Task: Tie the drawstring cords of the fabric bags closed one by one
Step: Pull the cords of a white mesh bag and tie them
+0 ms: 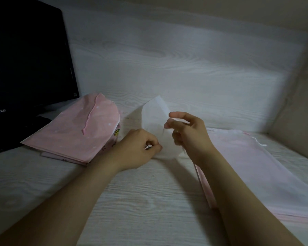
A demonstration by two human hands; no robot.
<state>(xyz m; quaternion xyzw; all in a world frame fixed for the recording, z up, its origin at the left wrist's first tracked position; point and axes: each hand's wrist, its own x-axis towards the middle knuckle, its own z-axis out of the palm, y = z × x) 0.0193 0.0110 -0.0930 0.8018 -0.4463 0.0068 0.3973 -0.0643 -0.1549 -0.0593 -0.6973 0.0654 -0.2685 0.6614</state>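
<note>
A small white fabric bag (pixel 154 118) stands up off the desk between my hands, its far corner pointing away from me. My left hand (pixel 137 148) is curled at the bag's near left edge and pinches a loop of white cord (pixel 148 147). My right hand (pixel 187 134) is raised at the bag's right side, thumb and forefinger pinching a thin white cord end, the other fingers curled. The bag's mouth is hidden behind my hands.
A stack of pink bags (pixel 78 132) lies left of my hands, next to a black LG monitor (pixel 28 64). A large pale pink bag (pixel 267 174) with a white cord lies flat at the right. Beige walls (pixel 295 103) close off the back and right of the white woodgrain desk (pixel 140 201).
</note>
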